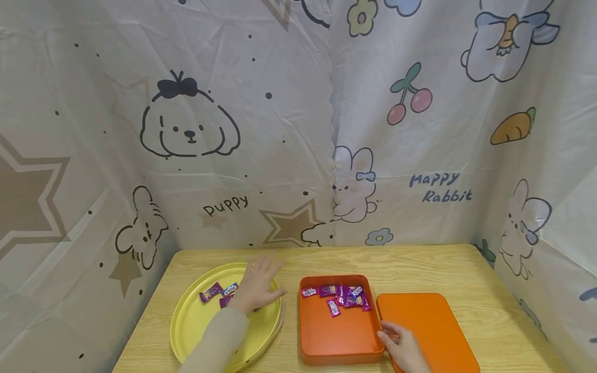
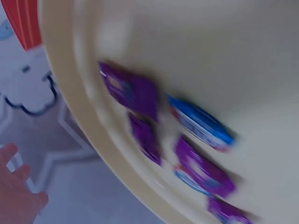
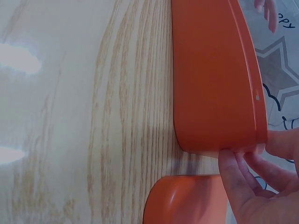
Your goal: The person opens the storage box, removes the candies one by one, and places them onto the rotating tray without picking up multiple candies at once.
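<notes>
My left hand (image 1: 255, 287) hovers with fingers spread over the far right part of a round yellow tray (image 1: 179, 331), holding nothing. Small wrapped candies lie in that tray: several purple ones (image 1: 211, 292) and a blue-and-white one (image 1: 230, 289), partly hidden beneath the hand. In the left wrist view the purple candies (image 2: 135, 91) and the blue candy (image 2: 201, 122) show blurred along the rim. To the right stands an open orange box (image 1: 338, 336), with pink and purple candies (image 1: 328, 290) at its far end. My right hand (image 1: 402, 344) pinches the box's right wall near the front corner.
A flat orange lid (image 1: 424, 321) lies right of the box, partly under my right hand in the head view. The wooden table (image 1: 396, 264) ends at a printed cloth curtain (image 1: 280, 155) at the back and sides.
</notes>
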`<action>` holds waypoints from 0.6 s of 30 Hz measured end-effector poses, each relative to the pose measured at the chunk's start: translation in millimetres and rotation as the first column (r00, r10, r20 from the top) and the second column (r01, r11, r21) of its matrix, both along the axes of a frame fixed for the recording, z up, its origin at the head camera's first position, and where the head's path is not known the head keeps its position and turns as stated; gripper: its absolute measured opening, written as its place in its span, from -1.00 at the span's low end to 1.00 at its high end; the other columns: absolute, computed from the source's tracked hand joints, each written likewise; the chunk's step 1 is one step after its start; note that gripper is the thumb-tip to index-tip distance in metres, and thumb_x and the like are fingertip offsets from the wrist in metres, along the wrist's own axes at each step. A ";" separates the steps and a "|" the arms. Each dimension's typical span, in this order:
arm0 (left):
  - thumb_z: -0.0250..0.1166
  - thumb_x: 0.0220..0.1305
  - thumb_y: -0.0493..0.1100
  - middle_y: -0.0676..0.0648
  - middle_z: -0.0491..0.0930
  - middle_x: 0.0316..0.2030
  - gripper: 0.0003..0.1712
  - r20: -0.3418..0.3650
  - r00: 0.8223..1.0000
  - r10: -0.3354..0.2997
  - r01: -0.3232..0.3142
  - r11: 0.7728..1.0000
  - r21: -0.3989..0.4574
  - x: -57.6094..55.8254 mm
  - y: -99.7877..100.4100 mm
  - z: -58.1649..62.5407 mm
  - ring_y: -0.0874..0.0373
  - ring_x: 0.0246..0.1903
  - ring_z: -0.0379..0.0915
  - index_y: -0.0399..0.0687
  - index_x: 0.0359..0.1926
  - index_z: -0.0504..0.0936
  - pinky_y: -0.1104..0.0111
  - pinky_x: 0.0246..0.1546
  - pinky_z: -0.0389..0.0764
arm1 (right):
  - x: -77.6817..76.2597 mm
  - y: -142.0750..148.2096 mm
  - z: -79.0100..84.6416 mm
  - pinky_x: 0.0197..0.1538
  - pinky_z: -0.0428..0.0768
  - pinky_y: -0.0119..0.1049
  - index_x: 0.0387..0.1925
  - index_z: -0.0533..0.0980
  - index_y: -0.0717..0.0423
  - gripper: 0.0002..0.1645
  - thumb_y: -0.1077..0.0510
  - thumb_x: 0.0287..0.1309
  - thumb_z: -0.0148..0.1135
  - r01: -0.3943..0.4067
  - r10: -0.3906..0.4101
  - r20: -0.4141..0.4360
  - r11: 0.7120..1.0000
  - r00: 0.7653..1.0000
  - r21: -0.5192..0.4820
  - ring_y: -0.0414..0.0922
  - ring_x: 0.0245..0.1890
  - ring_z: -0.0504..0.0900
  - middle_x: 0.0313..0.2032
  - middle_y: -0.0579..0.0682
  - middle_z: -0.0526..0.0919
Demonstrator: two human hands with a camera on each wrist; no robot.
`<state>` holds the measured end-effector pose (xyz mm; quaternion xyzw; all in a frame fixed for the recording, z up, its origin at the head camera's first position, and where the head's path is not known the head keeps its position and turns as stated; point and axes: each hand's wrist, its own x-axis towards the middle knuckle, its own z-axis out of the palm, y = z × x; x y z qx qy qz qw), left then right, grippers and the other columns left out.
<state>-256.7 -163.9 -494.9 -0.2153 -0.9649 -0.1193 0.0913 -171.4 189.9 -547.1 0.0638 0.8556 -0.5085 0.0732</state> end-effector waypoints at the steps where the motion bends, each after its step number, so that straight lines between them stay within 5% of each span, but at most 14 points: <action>1: 0.17 0.08 0.25 -0.25 0.12 0.31 -0.19 0.002 1.000 -0.017 0.017 1.000 -0.008 -1.2 7.0 0.7 -0.25 0.30 -0.07 0.03 0.31 0.24 -0.20 0.22 -0.08 | 0.2 0.1 0.1 -0.30 0.62 -0.19 0.03 0.39 0.49 -0.51 0.17 0.19 0.14 0.001 -0.001 0.000 1.000 1.000 -0.003 0.10 -0.22 0.60 -0.20 0.25 0.57; 11: 0.11 0.14 0.27 -0.10 0.04 0.37 -0.21 0.069 0.984 -0.161 0.168 0.979 -0.112 -9.3 79.5 6.4 -0.13 0.34 -0.11 0.17 0.35 0.14 -0.09 0.28 -0.11 | 1.1 0.0 3.1 -0.27 0.62 -0.17 0.01 0.41 0.50 -0.52 0.17 0.18 0.14 -0.010 0.010 -0.026 1.000 1.000 -0.008 0.11 -0.24 0.60 -0.20 0.26 0.58; 18: 0.20 0.08 0.19 -0.02 0.21 0.29 -0.28 0.150 0.970 -0.189 0.219 0.951 -0.219 -9.0 115.8 7.5 0.00 0.26 0.11 0.19 0.28 0.29 0.06 0.25 0.16 | 1.2 0.9 2.0 -0.25 0.61 -0.16 -0.01 0.42 0.50 -0.53 0.17 0.17 0.15 -0.015 0.016 -0.041 1.000 0.999 0.007 0.09 -0.25 0.61 -0.21 0.23 0.59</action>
